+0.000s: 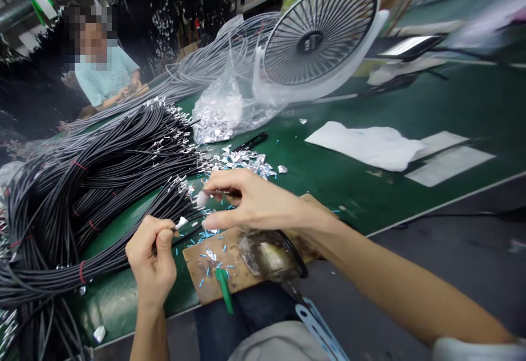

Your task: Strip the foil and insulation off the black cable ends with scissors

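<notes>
My left hand is closed in a pinch on a black cable, whose end carries a small scrap of silver foil. Just to its right, my right hand hovers with thumb and forefinger apart; white covers its fingertip. A thin dark shape shows under its fingers, too unclear to name. Beside both hands lies a bundle of black cables with stripped, silvery ends. Below the right hand is a wooden board, strewn with small blue bits and bearing a green strip.
More tied black cables fill the left of the green table. Foil scraps, a black-handled tool, a plastic bag and a fan stand beyond. White sheets lie right. A co-worker sits opposite.
</notes>
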`<action>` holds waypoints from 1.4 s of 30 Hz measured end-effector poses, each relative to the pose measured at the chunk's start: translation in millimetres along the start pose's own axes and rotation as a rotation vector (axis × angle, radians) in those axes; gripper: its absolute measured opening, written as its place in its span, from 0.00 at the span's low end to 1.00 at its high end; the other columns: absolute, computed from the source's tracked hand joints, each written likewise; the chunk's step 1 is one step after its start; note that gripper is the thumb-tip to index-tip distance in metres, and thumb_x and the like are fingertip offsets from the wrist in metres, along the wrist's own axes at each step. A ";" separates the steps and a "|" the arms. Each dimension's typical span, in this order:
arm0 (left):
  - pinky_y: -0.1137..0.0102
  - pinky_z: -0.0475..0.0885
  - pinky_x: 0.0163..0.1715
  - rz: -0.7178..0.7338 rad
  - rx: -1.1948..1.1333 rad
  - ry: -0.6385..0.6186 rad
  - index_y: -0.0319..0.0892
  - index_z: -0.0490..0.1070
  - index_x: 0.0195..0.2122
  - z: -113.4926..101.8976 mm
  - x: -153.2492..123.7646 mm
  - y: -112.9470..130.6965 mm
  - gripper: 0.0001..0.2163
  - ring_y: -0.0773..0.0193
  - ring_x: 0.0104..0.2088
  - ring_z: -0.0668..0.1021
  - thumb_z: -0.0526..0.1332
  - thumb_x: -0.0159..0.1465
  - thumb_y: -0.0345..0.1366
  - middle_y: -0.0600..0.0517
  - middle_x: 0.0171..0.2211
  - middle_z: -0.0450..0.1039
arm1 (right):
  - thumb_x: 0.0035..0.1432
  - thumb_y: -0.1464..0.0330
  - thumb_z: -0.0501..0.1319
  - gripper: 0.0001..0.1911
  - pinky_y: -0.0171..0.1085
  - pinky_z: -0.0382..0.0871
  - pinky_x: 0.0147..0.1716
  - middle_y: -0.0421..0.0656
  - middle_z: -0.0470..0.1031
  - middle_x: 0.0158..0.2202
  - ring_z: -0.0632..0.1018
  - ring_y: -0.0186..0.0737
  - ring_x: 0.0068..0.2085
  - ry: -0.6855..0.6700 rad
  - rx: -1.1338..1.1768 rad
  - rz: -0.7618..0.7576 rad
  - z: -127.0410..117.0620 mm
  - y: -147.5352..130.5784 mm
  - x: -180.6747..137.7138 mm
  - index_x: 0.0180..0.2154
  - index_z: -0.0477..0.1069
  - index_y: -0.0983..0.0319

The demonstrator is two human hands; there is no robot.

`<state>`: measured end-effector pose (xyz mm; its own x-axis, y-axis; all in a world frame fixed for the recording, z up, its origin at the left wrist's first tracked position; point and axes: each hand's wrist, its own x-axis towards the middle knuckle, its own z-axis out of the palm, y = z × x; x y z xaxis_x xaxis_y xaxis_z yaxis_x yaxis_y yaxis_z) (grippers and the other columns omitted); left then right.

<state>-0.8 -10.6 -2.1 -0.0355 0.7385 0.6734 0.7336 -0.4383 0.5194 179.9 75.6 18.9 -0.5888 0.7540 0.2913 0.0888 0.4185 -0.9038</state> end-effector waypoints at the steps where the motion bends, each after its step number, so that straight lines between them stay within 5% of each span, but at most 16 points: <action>1: 0.73 0.60 0.23 0.039 0.020 -0.040 0.42 0.68 0.26 -0.8 0.0 0.2 0.10 0.70 0.23 0.67 0.53 0.65 0.30 0.55 0.21 0.65 | 0.48 0.63 0.67 0.11 0.30 0.59 0.26 0.39 0.71 0.27 0.67 0.31 0.28 -0.023 -0.015 -0.025 -5.7 -1.1 0.7 0.28 0.75 0.65; 7: 0.71 0.57 0.25 0.175 0.063 -0.246 0.42 0.66 0.25 -2.6 -3.7 -9.7 0.10 0.69 0.23 0.65 0.54 0.63 0.26 0.54 0.22 0.65 | 0.59 0.71 0.57 0.10 0.29 0.59 0.27 0.36 0.64 0.22 0.64 0.29 0.26 -0.548 -0.070 -0.187 -13.6 -6.4 16.7 0.26 0.72 0.65; 14: 0.71 0.56 0.26 0.183 0.168 -0.350 0.41 0.63 0.22 -1.2 -4.5 -10.7 0.13 0.68 0.24 0.66 0.52 0.64 0.27 0.53 0.21 0.65 | 0.57 0.76 0.60 0.08 0.29 0.58 0.26 0.36 0.67 0.22 0.65 0.28 0.24 -0.680 -0.166 -0.195 -12.6 -10.1 25.7 0.27 0.75 0.67; 26: 0.70 0.56 0.24 0.023 0.184 -0.407 0.42 0.61 0.20 1.1 -6.3 -9.0 0.17 0.68 0.20 0.65 0.49 0.67 0.32 0.54 0.18 0.61 | 0.45 0.80 0.61 0.06 0.31 0.57 0.25 0.36 0.67 0.21 0.63 0.30 0.24 -0.587 -0.410 -0.323 -1.5 -11.0 22.3 0.23 0.73 0.65; 31: 0.71 0.55 0.22 -0.066 -0.061 -0.417 0.42 0.62 0.20 -2.9 -2.9 -7.8 0.16 0.69 0.20 0.64 0.51 0.66 0.34 0.55 0.18 0.62 | 0.43 0.79 0.59 0.07 0.29 0.53 0.21 0.32 0.58 0.16 0.59 0.27 0.21 -0.549 -0.204 -0.131 2.0 -12.2 26.0 0.18 0.68 0.65; 37: 0.73 0.58 0.22 -0.036 -0.272 -0.179 0.42 0.67 0.23 -10.5 1.3 -5.8 0.12 0.70 0.21 0.65 0.55 0.65 0.34 0.56 0.19 0.63 | 0.42 0.74 0.58 0.04 0.28 0.48 0.15 0.30 0.58 0.12 0.56 0.23 0.15 -0.518 0.380 0.357 21.2 -12.4 28.1 0.19 0.67 0.65; 42: 0.73 0.62 0.26 0.049 -0.080 0.162 0.42 0.68 0.26 0.2 -2.8 -5.1 0.07 0.69 0.26 0.68 0.58 0.63 0.31 0.56 0.23 0.65 | 0.39 0.72 0.58 0.03 0.28 0.45 0.15 0.32 0.63 0.13 0.54 0.22 0.14 -0.193 0.679 0.417 45.8 -15.1 10.1 0.18 0.65 0.64</action>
<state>-4.3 -10.4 -6.8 -0.1147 0.6255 0.7717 0.6808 -0.5162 0.5196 135.8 53.8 21.1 -0.7481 0.6538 -0.1133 -0.1386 -0.3210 -0.9369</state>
